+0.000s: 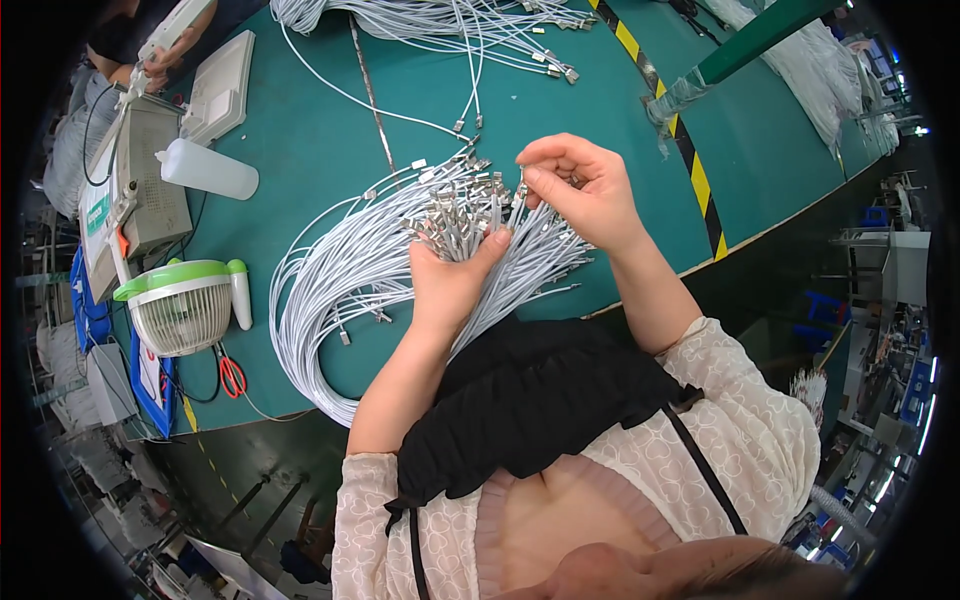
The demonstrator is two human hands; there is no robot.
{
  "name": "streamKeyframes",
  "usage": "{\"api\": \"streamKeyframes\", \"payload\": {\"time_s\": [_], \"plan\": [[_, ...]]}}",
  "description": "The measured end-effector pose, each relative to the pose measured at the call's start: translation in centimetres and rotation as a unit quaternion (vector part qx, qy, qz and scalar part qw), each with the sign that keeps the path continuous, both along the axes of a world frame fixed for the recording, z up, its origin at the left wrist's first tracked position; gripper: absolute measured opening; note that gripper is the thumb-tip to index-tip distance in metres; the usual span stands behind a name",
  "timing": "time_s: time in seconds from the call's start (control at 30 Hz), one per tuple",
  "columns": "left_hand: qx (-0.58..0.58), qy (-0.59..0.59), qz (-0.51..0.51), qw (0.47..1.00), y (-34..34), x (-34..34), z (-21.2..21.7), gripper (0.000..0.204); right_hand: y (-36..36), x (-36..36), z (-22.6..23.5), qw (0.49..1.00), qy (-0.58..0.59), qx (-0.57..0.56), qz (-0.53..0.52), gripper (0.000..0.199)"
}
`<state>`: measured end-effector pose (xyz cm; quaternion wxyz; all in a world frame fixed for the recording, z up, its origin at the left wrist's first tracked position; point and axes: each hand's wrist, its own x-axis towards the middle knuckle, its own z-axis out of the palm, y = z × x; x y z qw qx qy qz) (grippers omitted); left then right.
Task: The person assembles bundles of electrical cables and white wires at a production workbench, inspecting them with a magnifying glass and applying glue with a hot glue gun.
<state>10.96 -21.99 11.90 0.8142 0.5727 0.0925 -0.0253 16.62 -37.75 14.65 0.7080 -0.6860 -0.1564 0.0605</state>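
A big bundle of thin white cables [318, 275] with metal connectors lies curved across the green table. My left hand [448, 282] is wrapped round a bunch of these cables just below their metal connector ends [455, 212]. To its right, my right hand [585, 190] has thumb and forefinger pinched at the connector end of a single cable [522, 188]. The other fingers of that hand are curled. More cable ends fan out below my right hand.
Another pile of white cables [420, 22] lies at the far side. On the left are a white bottle [212, 168], a green-and-white fan [185, 308], red-handled scissors [232, 376] and a beige machine [150, 190]. Yellow-black tape [703, 190] crosses the table right. Another person's hand [172, 55] shows far left.
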Motion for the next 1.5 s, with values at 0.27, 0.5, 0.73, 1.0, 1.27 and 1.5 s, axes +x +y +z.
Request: {"api": "streamKeyframes", "payload": {"time_s": [0.27, 0.5, 0.73, 1.0, 1.27, 1.5], "plan": [[0.01, 0.022, -0.019, 1.0, -0.2, 0.2, 0.5, 0.023, 0.5, -0.2, 0.5, 0.998, -0.045, -0.041, 0.021, 0.021], [-0.004, 0.014, 0.011, 1.0, -0.5, 0.0, 0.4, 0.019, 0.1, -0.1, -0.3, 1.0, -0.004, -0.012, 0.016, 0.022], [-0.04, -0.028, 0.037, 0.998, -0.3, -0.1, -0.5, 0.02, 0.7, 0.2, 0.3, 1.0, -0.025, 0.005, 0.012, 0.022], [-0.046, 0.008, 0.042, 0.998, -0.6, 0.0, 0.4, 0.022, 0.5, 0.5, 0.1, 1.0, 0.02, 0.001, 0.022, 0.021], [-0.012, 0.002, 0.026, 1.0, -0.1, 0.1, -0.5, 0.023, 1.2, 0.7, -0.4, 0.996, -0.081, -0.023, 0.027, 0.016], [-0.044, 0.033, -0.038, 0.998, 1.3, 1.4, -0.8, 0.025, 0.9, 0.9, -0.6, 0.998, 0.053, 0.012, 0.039, 0.015]]}}
